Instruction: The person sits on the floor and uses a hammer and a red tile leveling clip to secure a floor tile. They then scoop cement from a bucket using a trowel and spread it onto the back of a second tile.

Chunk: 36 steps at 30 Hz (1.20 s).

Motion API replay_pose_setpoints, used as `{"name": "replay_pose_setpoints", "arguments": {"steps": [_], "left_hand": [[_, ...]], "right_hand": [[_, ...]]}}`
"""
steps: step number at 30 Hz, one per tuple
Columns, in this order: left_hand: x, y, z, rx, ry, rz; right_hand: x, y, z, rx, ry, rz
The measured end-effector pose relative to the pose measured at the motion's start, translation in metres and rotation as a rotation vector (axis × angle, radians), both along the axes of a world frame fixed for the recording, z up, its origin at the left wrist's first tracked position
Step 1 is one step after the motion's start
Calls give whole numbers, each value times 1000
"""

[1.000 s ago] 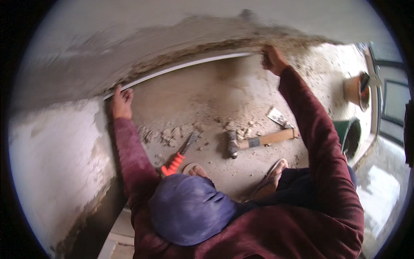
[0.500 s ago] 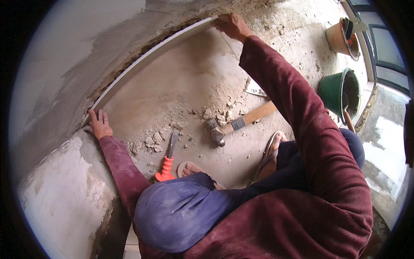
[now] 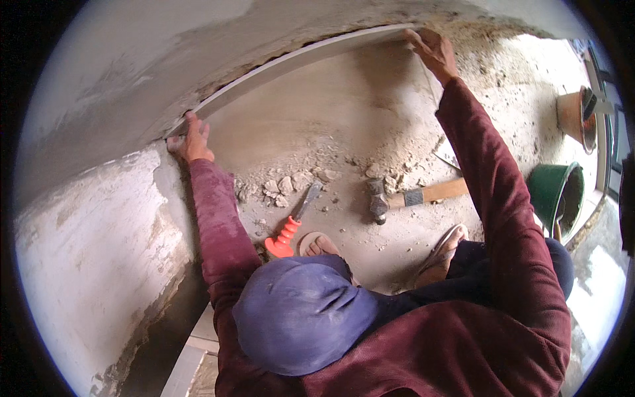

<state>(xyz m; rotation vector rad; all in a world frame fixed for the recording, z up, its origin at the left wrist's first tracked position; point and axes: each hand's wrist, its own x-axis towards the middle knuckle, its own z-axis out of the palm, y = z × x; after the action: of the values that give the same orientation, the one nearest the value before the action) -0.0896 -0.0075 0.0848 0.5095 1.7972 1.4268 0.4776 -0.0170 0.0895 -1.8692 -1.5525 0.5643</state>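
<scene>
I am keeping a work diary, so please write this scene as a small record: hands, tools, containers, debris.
Left hand: at left end of long, narrow, pale strip, material unclear
Right hand: at the strip's right end
Tools: steel chisel with orange ribbed grip; steel-headed hammer with wooden handle
Containers: round green bucket; orange-brown bucket
Debris: broken pale-grey rubble near chisel and hammer

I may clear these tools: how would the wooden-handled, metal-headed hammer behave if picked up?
The wooden-handled, metal-headed hammer would probably feel head-heavy: its dark metal head sits at one end. The straight wooden handle looks stiff. Rolling seems unlikely, as the head lies crosswise.
</scene>
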Motion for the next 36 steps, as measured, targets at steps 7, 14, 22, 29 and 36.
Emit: {"name": "replay_pose_setpoints", "arguments": {"steps": [7,14,22,29,36], "left_hand": [[11,-3,10,131,-7,-59],[9,-6,-1,40,-47,-81],[-3,-2,-16,5,-60,-150],[-16,7,-24,112,-390,-105],[-1,8,-7,-2,163,19]], "right_hand": [[-2,-1,-4,-64,294,-83],[4,0,-16,-33,121,-77],[13,-10,-28,-136,357,67],[7,-35,-38,-111,759,-124],[-20,-49,-20,-10,607,-308]]}}
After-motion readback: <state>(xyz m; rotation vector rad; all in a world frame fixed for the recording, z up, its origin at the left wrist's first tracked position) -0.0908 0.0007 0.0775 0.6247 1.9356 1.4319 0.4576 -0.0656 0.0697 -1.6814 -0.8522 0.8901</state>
